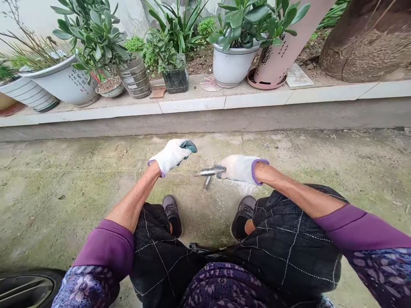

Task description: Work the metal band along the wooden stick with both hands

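Observation:
My right hand, in a white knit glove with a purple cuff, is closed around a shiny metal tool. Two slim silvery parts of this tool stick out to the left, one nearly level and one slanting down; its exact kind is unclear. To the left, and apart from the tool, my left hand hovers over the concrete in a matching glove with a dark green palm. Its fingers are curled in, and whatever they may hold is hidden.
Potted plants, among them a white pot and a tall pink planter, line a tiled ledge ahead. My shoes stand apart on mossy concrete. A wheel shows at lower left.

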Demonstrator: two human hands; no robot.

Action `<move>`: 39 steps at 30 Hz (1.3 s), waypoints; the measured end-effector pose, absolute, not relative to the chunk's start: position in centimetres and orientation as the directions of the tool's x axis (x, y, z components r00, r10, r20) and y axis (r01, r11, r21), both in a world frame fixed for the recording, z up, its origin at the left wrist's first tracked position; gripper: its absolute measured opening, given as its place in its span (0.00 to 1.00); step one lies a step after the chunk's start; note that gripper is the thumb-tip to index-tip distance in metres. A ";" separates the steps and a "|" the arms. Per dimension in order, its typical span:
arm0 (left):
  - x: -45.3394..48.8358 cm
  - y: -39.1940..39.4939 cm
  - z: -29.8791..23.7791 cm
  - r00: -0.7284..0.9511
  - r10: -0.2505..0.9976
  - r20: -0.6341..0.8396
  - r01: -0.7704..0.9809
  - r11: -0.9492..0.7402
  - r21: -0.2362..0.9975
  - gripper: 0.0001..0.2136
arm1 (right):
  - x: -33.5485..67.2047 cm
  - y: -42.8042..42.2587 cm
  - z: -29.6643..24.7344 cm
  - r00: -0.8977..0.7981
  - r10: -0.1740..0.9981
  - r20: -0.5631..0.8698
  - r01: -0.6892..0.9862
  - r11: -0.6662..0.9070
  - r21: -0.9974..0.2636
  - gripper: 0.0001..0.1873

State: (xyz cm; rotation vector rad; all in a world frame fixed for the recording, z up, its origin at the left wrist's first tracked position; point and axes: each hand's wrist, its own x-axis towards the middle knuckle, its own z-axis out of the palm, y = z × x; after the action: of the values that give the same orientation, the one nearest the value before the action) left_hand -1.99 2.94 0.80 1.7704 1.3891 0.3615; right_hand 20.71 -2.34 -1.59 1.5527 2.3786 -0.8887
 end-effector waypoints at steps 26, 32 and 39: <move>-1.1 1.7 0.4 0.452 0.830 -0.325 0.642 -0.050 0.765 0.06 | 21.0 -2.2 -1.1 -0.438 0.749 -0.497 0.897 0.329 -0.295 0.12; 0.0 1.7 0.1 0.457 0.829 -0.324 0.565 0.011 0.825 0.07 | 23.5 0.0 0.1 -0.224 0.934 -0.279 0.972 0.193 -0.133 0.18; 0.2 1.2 0.8 0.592 0.751 -0.291 0.349 0.087 0.933 0.14 | 22.9 -0.1 1.9 -0.143 0.989 -0.029 0.847 0.107 -0.521 0.15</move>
State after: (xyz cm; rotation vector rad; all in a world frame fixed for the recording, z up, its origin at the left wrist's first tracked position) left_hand 0.16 1.24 0.77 1.5147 0.9711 0.3843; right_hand 22.85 -0.08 1.93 2.2312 2.5568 -0.7538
